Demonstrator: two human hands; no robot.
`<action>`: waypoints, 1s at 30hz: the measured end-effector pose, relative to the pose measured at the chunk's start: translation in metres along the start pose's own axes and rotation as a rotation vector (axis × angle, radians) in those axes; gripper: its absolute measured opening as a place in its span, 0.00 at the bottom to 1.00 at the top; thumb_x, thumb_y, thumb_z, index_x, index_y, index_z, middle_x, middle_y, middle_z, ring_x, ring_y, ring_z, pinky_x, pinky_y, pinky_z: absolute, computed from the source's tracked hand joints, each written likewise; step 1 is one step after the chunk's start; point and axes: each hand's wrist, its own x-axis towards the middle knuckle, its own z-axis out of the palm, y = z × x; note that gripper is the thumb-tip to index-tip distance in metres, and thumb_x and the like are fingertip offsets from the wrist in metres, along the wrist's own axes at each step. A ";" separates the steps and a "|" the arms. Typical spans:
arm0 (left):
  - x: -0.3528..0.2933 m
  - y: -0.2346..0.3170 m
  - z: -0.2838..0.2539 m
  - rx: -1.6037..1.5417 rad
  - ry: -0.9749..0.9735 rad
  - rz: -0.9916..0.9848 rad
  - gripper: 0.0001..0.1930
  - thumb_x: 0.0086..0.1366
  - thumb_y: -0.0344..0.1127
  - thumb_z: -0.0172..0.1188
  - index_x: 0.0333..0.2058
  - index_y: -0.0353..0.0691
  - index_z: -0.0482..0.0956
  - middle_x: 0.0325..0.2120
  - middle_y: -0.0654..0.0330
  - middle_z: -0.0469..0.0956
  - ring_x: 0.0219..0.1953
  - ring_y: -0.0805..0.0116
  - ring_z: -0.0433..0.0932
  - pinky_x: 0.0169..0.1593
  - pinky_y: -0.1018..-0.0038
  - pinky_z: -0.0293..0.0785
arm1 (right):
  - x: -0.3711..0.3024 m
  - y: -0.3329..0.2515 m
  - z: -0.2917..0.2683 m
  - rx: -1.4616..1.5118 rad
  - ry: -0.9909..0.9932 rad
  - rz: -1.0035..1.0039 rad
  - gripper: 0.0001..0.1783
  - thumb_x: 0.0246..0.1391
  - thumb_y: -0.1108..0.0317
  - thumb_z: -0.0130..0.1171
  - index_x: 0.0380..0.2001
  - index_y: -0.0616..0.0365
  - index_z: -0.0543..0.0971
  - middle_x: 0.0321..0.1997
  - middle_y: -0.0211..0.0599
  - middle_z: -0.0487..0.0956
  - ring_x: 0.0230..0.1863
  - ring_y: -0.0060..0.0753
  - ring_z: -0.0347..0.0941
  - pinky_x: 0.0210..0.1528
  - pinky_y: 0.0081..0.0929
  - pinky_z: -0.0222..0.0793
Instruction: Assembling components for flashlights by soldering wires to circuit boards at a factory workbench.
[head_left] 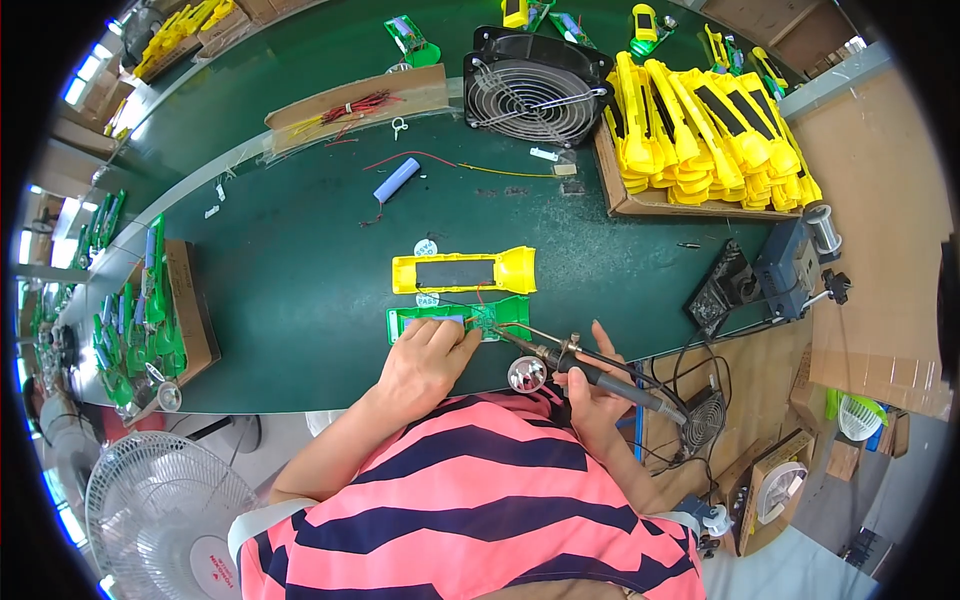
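Observation:
In front of me a green flashlight casing half (pixel 515 308) lies on the table, with a blue battery cell and a small circuit board (pixel 484 318) inside. My left hand (pixel 428 362) presses on this casing with bent fingers, its fingertips beside the board and a short reddish wire. My right hand (pixel 597 400) grips a soldering iron (pixel 600 378), whose tip points at the board; a thin metal tube runs alongside it. Just beyond lies a yellow casing half (pixel 515 270) with a black panel, joined to the board by thin wires. A round reflector (pixel 527 374) sits near the table edge.
A loose blue battery (pixel 397 180) and wires lie farther back, before a black fan (pixel 535 100). Yellow casings (pixel 690 130) fill a box at right, near a soldering station (pixel 790 265). Green casings (pixel 140 330) stand in a box (pixel 190 310) at left.

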 end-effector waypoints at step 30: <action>0.000 0.001 -0.003 -0.001 -0.053 0.002 0.14 0.46 0.28 0.52 0.35 0.34 0.75 0.25 0.59 0.65 0.28 0.66 0.69 0.35 0.72 0.66 | 0.009 -0.015 0.009 0.225 0.160 0.123 0.11 0.47 0.78 0.50 0.36 0.71 0.68 0.33 0.57 0.75 0.23 0.28 0.76 0.29 0.19 0.75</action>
